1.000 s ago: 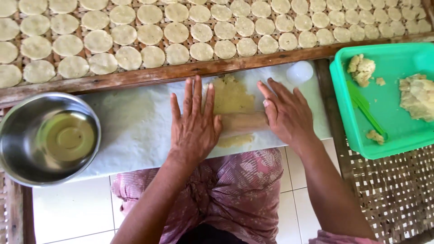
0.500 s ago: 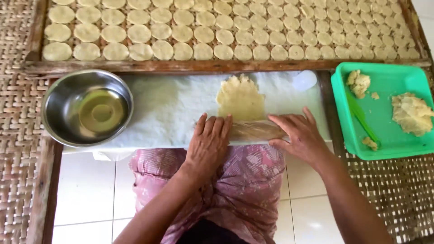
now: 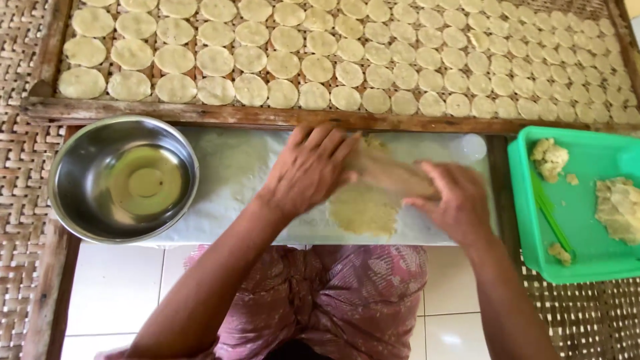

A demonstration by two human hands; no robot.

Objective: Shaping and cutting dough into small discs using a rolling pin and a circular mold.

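Woven mat floor; wooden drying rack (image 3: 200, 115) carries rows of pale discs. White board (image 3: 233, 173) holds flattened dough (image 3: 363, 210) (pale yellow, ragged-edged). Left hand (image 3: 310, 167) and right hand (image 3: 453, 200), fingers extended, press on rolling pin (image 3: 390, 175) over it.

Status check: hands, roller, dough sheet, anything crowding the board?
Left hand and right hand pressing on rolling pin. Dough sheet flat beneath. Steel bowl left, green tray right, both apart.
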